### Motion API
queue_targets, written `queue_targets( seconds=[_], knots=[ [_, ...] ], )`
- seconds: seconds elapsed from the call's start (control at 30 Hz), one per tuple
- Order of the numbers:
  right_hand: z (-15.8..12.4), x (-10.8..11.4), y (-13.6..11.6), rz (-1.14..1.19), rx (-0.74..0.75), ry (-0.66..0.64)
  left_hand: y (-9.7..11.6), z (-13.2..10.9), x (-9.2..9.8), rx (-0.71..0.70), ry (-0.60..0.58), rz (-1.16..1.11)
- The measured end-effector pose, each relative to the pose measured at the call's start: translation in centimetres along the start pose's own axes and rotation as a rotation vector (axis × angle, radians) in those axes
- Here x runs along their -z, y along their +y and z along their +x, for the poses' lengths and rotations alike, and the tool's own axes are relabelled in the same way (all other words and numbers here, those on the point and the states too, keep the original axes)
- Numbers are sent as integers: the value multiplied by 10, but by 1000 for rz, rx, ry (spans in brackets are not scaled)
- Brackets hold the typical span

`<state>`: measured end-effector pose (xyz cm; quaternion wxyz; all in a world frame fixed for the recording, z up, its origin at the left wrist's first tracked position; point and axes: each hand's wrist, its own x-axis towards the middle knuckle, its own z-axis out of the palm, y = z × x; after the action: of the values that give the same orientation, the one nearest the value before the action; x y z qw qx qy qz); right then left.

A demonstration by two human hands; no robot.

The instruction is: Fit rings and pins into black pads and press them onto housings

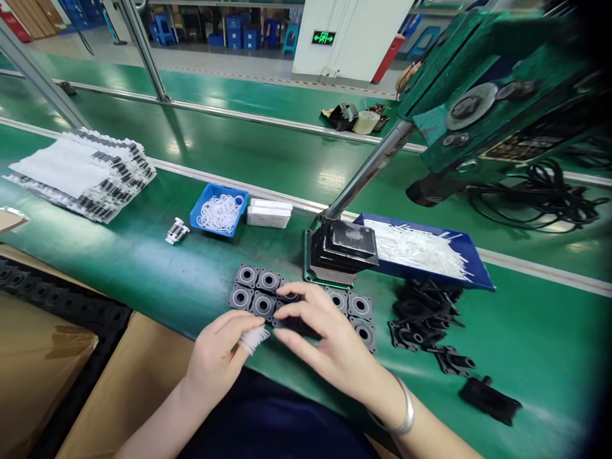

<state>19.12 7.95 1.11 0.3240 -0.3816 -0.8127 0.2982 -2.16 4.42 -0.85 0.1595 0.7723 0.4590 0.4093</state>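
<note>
My left hand (pixel 220 354) is closed around a small bunch of white pieces (pixel 253 338) at the near edge of the green table. My right hand (pixel 321 338) lies over a row of black square parts with round holes (pixel 255 290), fingers curled and pinching one black part (pixel 291 323) near the fingertips. More of these square parts (pixel 359 307) lie to the right of that hand. A silver bangle (pixel 404 414) is on my right wrist.
A green press (pixel 478 95) with a black base block (pixel 342 250) stands behind the parts. A blue tray of white strips (pixel 471 255), a small blue bin of white rings (pixel 218 211), a pile of black housings (pixel 425 319), stacked packets (pixel 81 172) and cardboard boxes (pixel 29 363) surround the spot.
</note>
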Motion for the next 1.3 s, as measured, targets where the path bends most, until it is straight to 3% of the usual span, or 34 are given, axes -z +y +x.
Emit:
queue_targets(
  seconds=[0.07,0.2,0.43,0.6,0.67,0.83,0.9,1.1,1.3],
  knots=[
    [-4,-4,-1,111,-25,-56,3,2,-2,22,12,-16],
    [-11,-9,4,167,-88,-23,4,-1,-7,1,8,-5],
    [-18,1,11,119,-97,-22,6,-13,-13,24,-2,-17],
    [-18,8,18,10,-129,78,4,-13,-10,73,-25,-11],
    [-16,8,21,-71,-121,98,1,-12,-8,19,-42,19],
    [-13,-1,26,-222,-78,98,-3,-10,-18,-365,-156,145],
    [-12,-5,27,-259,-77,104,-2,-8,-24,-455,-212,189],
    [-14,-5,26,-330,-57,106,-3,-5,-28,-483,-236,267],
    [-22,-1,28,-418,62,90,-6,-5,-28,-510,-256,288]
  ],
)
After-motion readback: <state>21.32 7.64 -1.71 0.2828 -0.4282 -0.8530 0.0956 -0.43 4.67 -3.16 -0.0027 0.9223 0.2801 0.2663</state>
